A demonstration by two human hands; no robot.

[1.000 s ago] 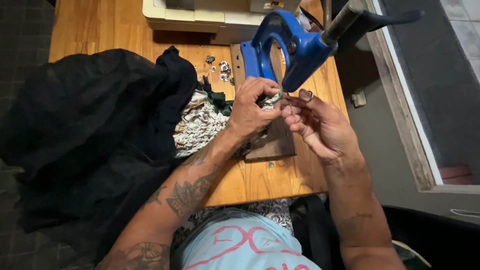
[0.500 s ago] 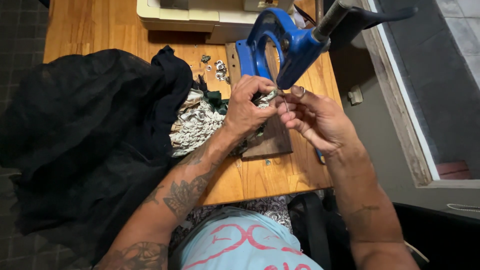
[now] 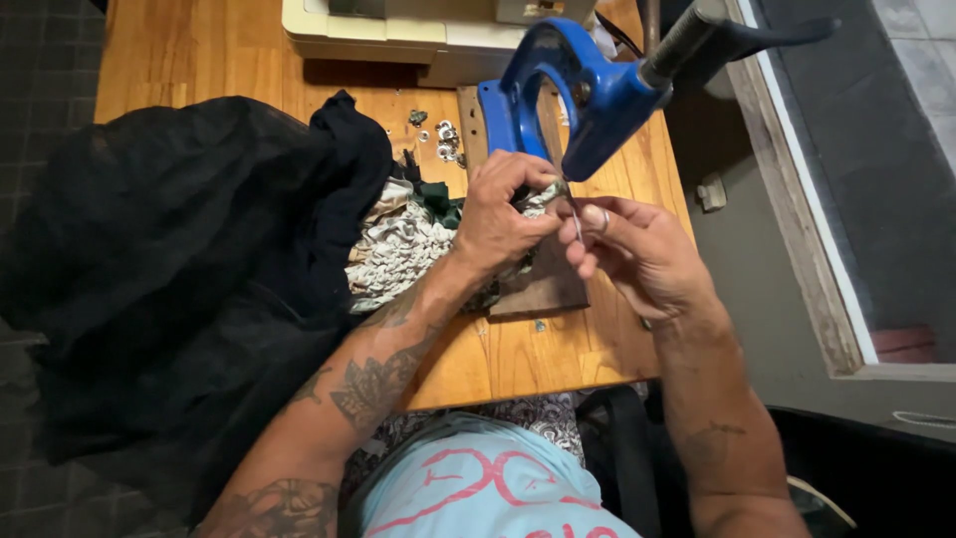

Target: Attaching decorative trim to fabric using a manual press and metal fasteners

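Centre frame: L hand [image 3: 503,214] clenched on patterned fabric [image 3: 398,244], bunched just left of it, edge pinched under blue press [image 3: 583,95]. R hand [image 3: 637,254] touching same edge, fingertips pinching a small ring [image 3: 603,218]. Black cloth [image 3: 169,259] lay left on wooden table [image 3: 189,55].

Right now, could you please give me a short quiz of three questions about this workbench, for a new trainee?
1. True or false: the blue hand press stands on a wooden board.
2. Which hand pinches the patterned fabric under the press: A left hand, B right hand?
3. What lies heaped at the left side of the table?

Key: 1 true. 2 A. 3 black cloth.
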